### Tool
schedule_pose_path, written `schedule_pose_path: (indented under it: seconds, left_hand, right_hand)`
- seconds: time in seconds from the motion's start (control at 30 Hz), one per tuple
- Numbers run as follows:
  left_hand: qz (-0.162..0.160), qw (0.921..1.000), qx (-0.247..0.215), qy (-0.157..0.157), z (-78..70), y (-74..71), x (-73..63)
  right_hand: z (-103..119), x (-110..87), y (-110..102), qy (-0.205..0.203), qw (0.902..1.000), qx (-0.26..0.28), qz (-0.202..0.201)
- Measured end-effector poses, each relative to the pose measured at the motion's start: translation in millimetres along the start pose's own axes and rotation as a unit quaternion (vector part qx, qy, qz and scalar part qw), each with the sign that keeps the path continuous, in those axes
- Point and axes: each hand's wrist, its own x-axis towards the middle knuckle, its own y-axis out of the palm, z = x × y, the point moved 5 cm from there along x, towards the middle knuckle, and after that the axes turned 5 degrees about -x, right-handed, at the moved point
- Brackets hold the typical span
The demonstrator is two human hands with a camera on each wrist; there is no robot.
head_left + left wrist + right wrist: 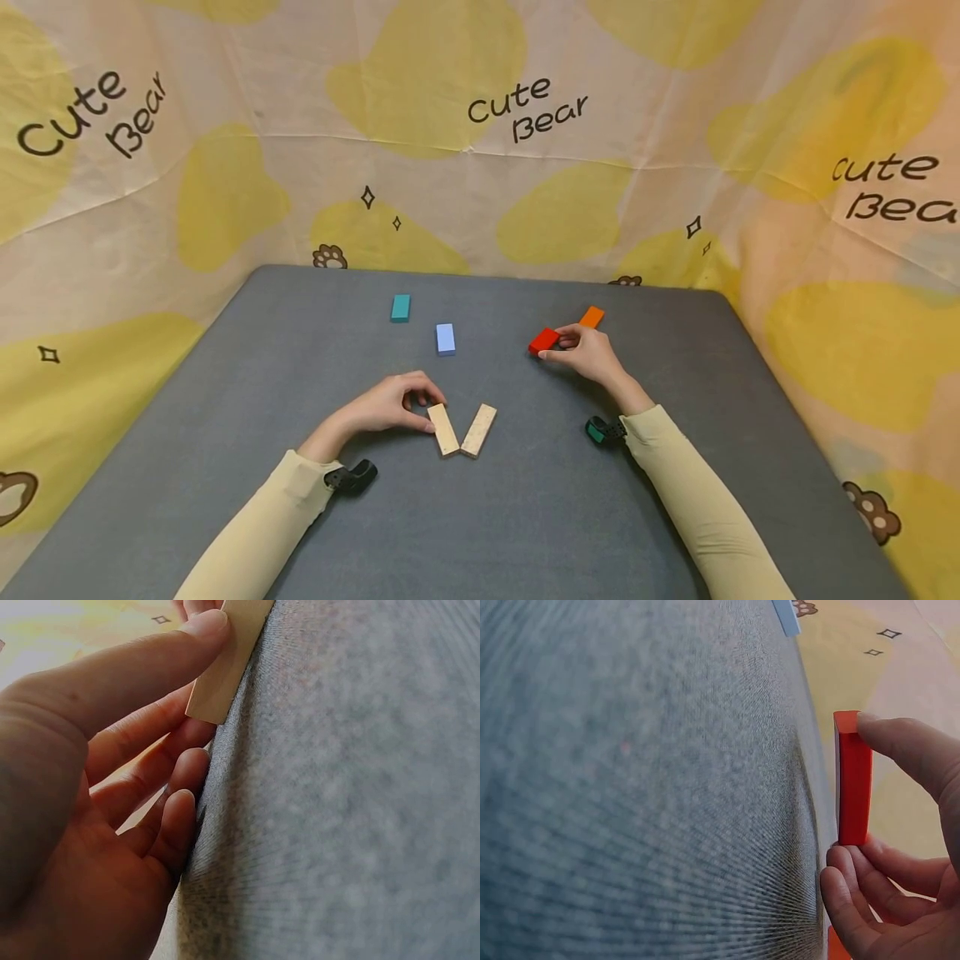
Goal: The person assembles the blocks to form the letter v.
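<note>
The left hand (390,406) pinched the left wooden block (442,429) on the grey table (465,533); its near end met, or nearly met, that of the right wooden block (478,430). The right hand (590,356) pinched the red block (543,340) by its ends; whether it touched the table was unclear. That hand partly hid an orange block (592,317). A teal block (401,308) and a light-blue block (446,339) lay left of the red one.

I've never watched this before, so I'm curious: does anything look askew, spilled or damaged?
Nothing stands out as spilled or damaged. The two wooden blocks slant into a V, but the left hand pinches one, so that angle seems deliberate rather than odd. The right hand holds the red block.
</note>
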Motion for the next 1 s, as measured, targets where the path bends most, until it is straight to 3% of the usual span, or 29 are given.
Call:
schedule_pose_path:
  seconds: [0.43, 1.0]
  left_hand:
    - [-0.005, 0.9999, -0.007, -0.006, 5.7, 1.4, 1.0]
    - [-0.001, 1.0, 0.003, -0.003, 1.4, 0.0, 0.7]
  right_hand:
    - [7.7, -7.7, -2.2, -0.009, 0.9999, 0.001, -0.007]
    - [19.3, -15.2, -1.8, -0.031, 0.9995, 0.007, -0.007]
